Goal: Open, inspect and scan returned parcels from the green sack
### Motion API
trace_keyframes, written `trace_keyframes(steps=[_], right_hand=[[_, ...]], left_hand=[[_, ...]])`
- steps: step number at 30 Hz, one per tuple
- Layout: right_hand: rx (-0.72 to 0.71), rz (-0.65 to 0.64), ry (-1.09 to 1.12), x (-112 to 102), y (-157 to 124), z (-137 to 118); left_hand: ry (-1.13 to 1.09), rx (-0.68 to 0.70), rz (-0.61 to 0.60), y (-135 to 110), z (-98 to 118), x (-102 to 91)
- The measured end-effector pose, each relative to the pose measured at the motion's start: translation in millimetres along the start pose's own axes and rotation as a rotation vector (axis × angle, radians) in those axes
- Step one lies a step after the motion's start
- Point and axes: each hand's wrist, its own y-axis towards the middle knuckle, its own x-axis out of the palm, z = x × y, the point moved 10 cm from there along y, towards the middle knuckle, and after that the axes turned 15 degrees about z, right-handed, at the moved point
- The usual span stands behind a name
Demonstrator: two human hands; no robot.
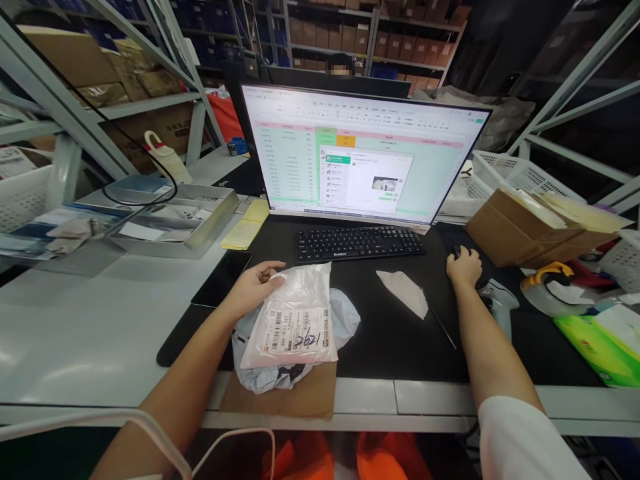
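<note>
My left hand [255, 287] grips the upper left edge of a white plastic parcel bag [295, 293], its thumb on top. The parcel carries a printed barcode label with handwritten digits. Beneath it lie a crumpled grey plastic bag [345, 317] and a flat piece of brown cardboard [320, 393]. On the right, my right hand [465, 267] is closed over a black computer mouse [455, 251], mostly hidden under the fingers. Between the hands stand a black keyboard [360, 244] and a lit monitor [360, 160] showing a spreadsheet with a chat window over it.
A black phone [220, 279] and yellow slips [247, 223] lie left, near a grey tray [200, 233] of papers. A white paper piece [403, 292], a scanner [500, 303], a tape dispenser [555, 293], a green tissue pack [595, 347] and a cardboard box [525, 230] sit right.
</note>
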Motion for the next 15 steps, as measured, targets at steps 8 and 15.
trace_keyframes(steps=[8, 15], right_hand=[[0.046, 0.006, -0.02, -2, -1, 3], [0.014, -0.02, 0.011, -1, -1, 0]], left_hand=[[-0.037, -0.013, 0.014, -1, 3, -7.7], [-0.099, -0.04, 0.09, 7, -8, -12.9]])
